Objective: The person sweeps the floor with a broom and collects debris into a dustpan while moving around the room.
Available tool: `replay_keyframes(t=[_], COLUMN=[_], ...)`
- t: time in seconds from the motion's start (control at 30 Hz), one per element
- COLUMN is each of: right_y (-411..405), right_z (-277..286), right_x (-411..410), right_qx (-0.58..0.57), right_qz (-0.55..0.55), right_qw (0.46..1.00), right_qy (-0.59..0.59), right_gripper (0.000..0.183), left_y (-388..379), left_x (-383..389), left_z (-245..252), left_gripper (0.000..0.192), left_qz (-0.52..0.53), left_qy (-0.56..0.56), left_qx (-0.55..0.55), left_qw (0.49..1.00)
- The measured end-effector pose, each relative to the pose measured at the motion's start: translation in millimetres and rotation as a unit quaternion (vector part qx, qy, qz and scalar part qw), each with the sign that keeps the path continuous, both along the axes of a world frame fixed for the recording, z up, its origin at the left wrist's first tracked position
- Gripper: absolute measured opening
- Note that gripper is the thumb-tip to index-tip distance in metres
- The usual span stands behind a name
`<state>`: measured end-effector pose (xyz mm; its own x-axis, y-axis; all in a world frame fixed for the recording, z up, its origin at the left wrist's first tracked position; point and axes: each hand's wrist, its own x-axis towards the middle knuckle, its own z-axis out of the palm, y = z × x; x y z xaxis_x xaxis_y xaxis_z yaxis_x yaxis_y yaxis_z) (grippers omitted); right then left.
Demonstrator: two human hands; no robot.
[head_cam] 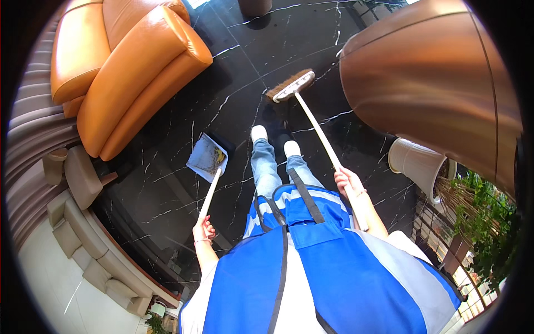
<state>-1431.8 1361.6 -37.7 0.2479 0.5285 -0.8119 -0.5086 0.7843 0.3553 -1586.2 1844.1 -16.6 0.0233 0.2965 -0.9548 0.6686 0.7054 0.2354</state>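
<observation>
My left hand (203, 229) is closed around the pale handle of a long-handled dustpan (204, 156). The dustpan is light blue inside and holds brown debris and something yellow, perhaps leaves; it is at the left of my feet. In my right hand (348, 182) is the pale stick of a broom (293, 86). The broom's white head with brown bristles lies ahead of my white shoes, over the dark marble floor (242, 108). Whether the bristles touch the floor, I cannot tell.
An orange leather sofa (137, 79) stands at the upper left, and a large brown rounded piece of furniture (429, 83) at the upper right. Below that is a white pot (417, 163) with a green plant (484, 225). Beige sofas (96, 250) line the lower left.
</observation>
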Motion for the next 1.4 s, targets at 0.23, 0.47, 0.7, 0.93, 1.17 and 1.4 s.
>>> replay_keyframes(t=[0.23, 0.47, 0.7, 0.93, 1.17, 1.4], right_y=[-67.2, -47.5, 19.5, 156.0, 341.8, 472.6], right_z=[15.2, 50.3, 62.8, 39.0, 14.8, -52.3], right_x=[-47.9, -5.9, -2.0, -3.5, -34.6, -29.4], right_qx=[-0.027, -0.18, -0.181, -0.126, -0.053, -0.223], right_qz=[0.05, 0.313, 0.514, 0.65, 0.75, 0.808], right_qw=[0.998, 0.921, 0.802, 0.681, 0.543, -0.18], right_qy=[0.018, -0.149, -0.244, -0.312, -0.375, -0.516], right_gripper=[0.021, 0.014, 0.017, 0.014, 0.013, 0.028], left_y=[-35.8, -60.3, -71.6, -62.7, -31.4, -5.7], left_x=[-37.8, -105.7, -173.6, -234.0, -279.1, -297.6], left_z=[-3.7, -4.3, 1.0, -20.9, -54.9, -66.7], left_gripper=[0.024, 0.024, 0.024, 0.023, 0.017, 0.02], left_qz=[0.019, 0.091, 0.166, 0.248, 0.293, 0.303], left_qy=[-0.023, -0.061, -0.08, -0.059, -0.019, -0.001], left_qx=[0.003, -0.056, -0.052, -0.012, 0.005, -0.008], left_qw=[1.0, 0.992, 0.982, 0.967, 0.956, 0.953])
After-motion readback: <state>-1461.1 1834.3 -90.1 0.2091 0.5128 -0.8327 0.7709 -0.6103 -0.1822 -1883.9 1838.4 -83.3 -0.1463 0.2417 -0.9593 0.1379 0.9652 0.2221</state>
